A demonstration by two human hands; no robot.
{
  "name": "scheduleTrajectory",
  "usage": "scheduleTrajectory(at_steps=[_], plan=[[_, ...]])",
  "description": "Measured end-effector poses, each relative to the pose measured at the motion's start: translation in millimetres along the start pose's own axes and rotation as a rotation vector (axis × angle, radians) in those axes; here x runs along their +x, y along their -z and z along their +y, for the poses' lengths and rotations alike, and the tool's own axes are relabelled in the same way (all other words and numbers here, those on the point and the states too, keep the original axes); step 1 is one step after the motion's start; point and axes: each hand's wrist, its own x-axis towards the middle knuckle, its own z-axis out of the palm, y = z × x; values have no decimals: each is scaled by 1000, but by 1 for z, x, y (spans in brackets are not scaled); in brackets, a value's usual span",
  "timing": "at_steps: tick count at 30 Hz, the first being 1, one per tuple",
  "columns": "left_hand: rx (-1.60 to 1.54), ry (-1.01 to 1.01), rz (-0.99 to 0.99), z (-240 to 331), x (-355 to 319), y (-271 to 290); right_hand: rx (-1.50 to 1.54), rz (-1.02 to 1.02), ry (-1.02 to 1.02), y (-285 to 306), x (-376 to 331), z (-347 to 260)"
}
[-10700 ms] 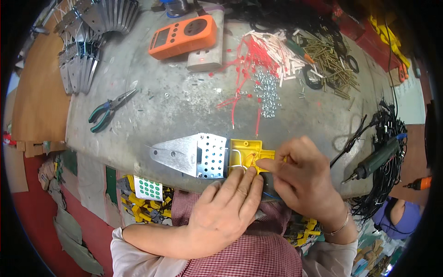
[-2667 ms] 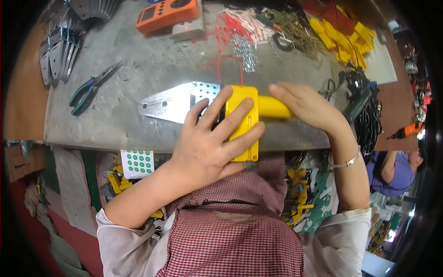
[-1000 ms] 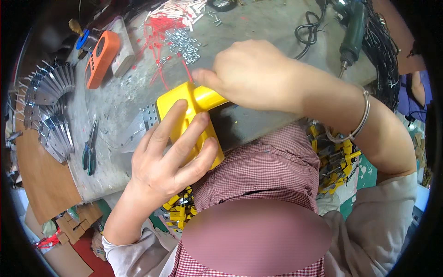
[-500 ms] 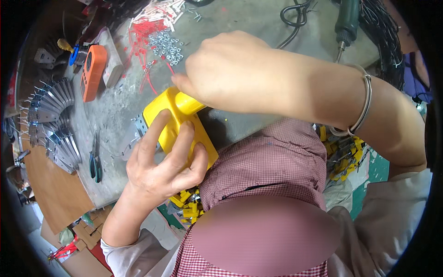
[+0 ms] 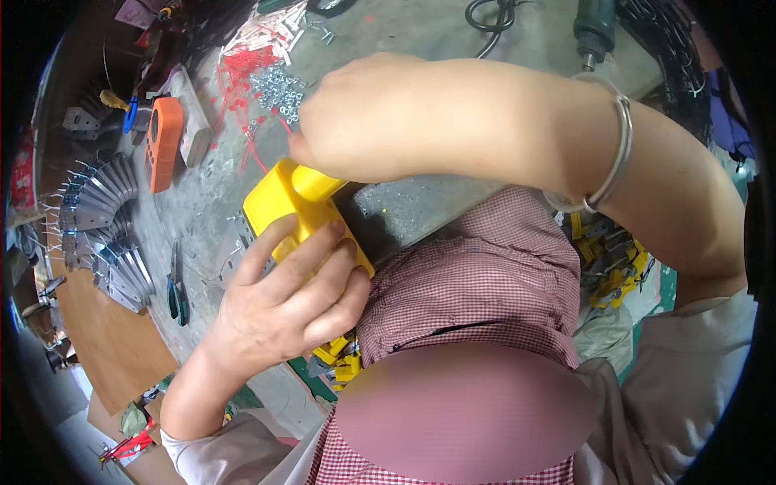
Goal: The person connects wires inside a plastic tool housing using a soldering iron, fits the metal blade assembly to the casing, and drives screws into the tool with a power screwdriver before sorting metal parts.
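A yellow plastic housing [image 5: 284, 202] lies at the near edge of the grey workbench [image 5: 420, 32], over a perforated metal plate whose edge [image 5: 243, 234] just shows. My left hand [image 5: 287, 303] lies flat over the housing's near part, fingers spread and pressing on it. My right hand [image 5: 380, 121] is closed around the housing's upper end, a metal bangle on its wrist. What the right fingers pinch is hidden.
An orange handheld meter [image 5: 163, 141] lies to the left, beside red cable ties [image 5: 242, 69] and a scatter of small screws [image 5: 275, 85]. Fanned metal brackets [image 5: 101, 202] and green-handled pliers [image 5: 176, 291] sit further left. A power tool [image 5: 596, 28] lies top right.
The view has swung and tilted, so the bench now runs to the upper left. Both hands have stayed on the yellow housing, the right arm now crossing the whole frame.
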Motion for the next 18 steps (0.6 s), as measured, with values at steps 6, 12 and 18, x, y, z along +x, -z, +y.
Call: scheduleTrajectory(at_steps=[6,12,18], plan=[[-55,-49,-3,1,4,-6,-5,67,-23,-4,-6,-1],[-1,-82,70,-4,10,-9,-132,127,89,-10,-6,8],[-131,3,45,-2,4,-5,-100,184,67,-7,-3,6]])
